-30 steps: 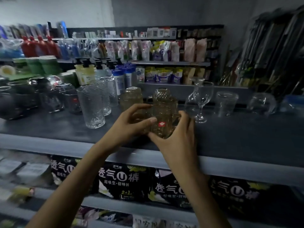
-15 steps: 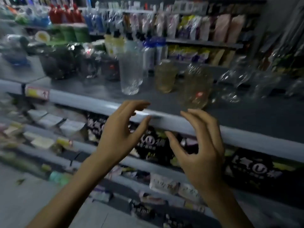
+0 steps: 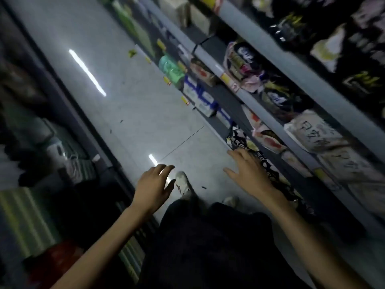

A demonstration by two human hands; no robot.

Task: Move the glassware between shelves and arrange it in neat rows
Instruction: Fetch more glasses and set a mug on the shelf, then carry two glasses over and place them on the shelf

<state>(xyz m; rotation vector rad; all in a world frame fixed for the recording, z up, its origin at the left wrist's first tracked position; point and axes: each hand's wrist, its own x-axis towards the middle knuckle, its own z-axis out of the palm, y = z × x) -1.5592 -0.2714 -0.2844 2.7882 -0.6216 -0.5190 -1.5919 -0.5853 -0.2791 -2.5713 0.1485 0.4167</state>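
The left hand (image 3: 154, 184) and right hand (image 3: 248, 172) hang spread and empty above the floor (image 3: 125, 105) — no glassware shows near either. Glass is likely brittle and slick — grip the body, not the rim.

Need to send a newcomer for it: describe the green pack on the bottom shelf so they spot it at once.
Follow the grey floor along the right-hand shelving to its lowest level. The green pack sits at the front edge there, just beyond the white boxes with blue print. It is the only mint-green item; its neighbours are white, blue or red.
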